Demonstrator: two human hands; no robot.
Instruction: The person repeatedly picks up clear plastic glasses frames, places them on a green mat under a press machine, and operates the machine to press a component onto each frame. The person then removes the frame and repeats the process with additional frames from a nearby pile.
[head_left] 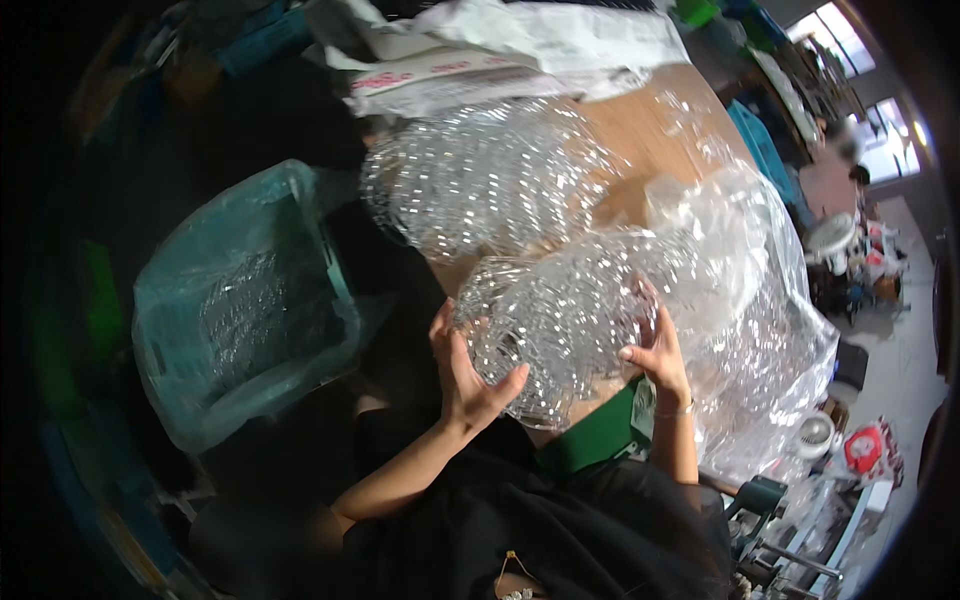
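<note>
A bundle of clear, glittering plastic pieces (575,310) lies in front of me at the near side of the wooden table; I cannot make out the exact kind. My left hand (472,385) cups its left side, thumb toward me and fingers partly hidden beyond the edge. On the opposite side, my right hand (658,350) grips the bundle with the thumb nearer me and the fingers reaching up along it. Behind it spreads a larger pile of the same shiny pieces (490,180). Clear plastic sheeting (750,310) lies right of the bundle.
To the left stands a teal crate (180,340) lined with clear plastic, more shiny pieces inside. White printed bags (480,50) cover the far edge of the wooden table (640,125). A green panel (595,435) sits near my body. Fans (832,238) stand at the right.
</note>
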